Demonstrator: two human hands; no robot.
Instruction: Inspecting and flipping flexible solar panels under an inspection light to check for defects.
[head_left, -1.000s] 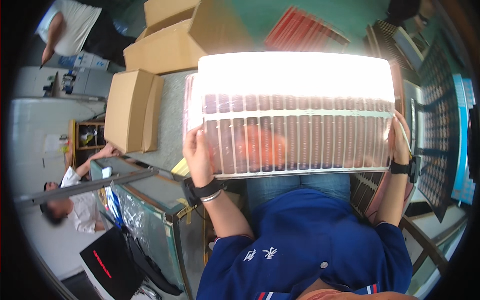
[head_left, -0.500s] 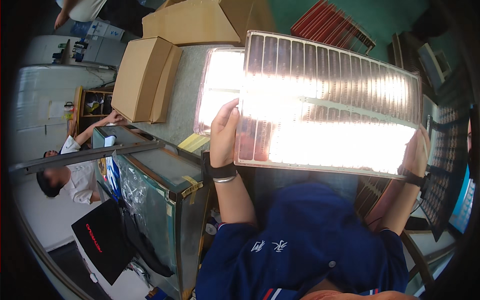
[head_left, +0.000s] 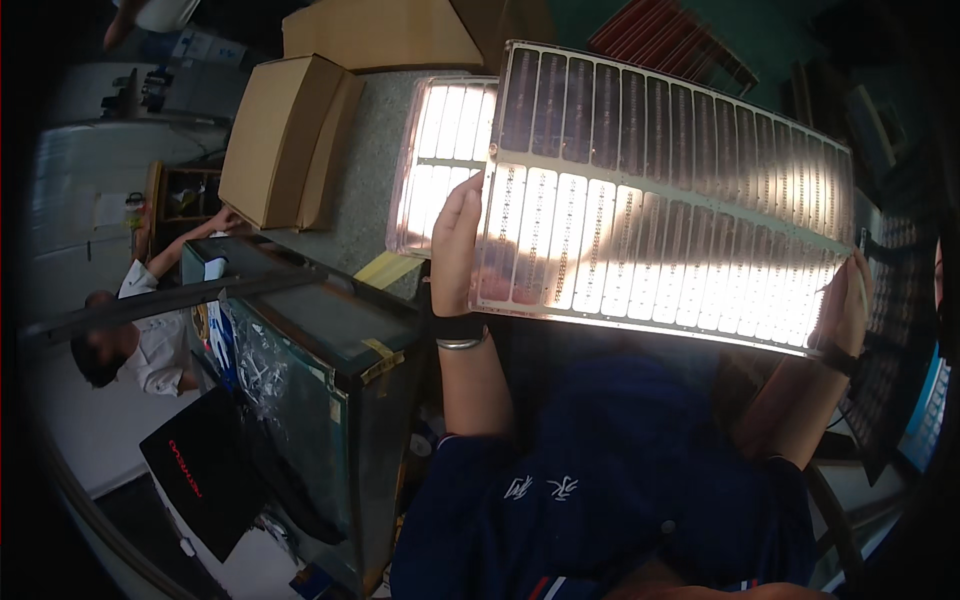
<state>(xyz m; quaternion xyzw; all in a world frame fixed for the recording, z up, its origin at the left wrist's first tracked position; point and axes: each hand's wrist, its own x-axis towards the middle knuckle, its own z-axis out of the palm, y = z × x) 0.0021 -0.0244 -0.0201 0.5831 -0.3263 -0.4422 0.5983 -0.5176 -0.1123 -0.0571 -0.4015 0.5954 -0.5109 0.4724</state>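
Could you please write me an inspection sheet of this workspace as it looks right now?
Surface: grey speckled table, partly covered by a lit light panel.
Job's things: a thin slotted sheet held up by its two ends over the light panel, tilted, light shining through its lower rows.
Clutter: two cardboard boxes on the table's left side; a yellow slip at the near edge.
Grippers: left hand grips the sheet's left edge; right hand grips its right edge.
Cables: nothing seen.
Surroundings: a glass-sided cabinet on the left; another person seated beyond it; more slotted sheets stacked at the right.
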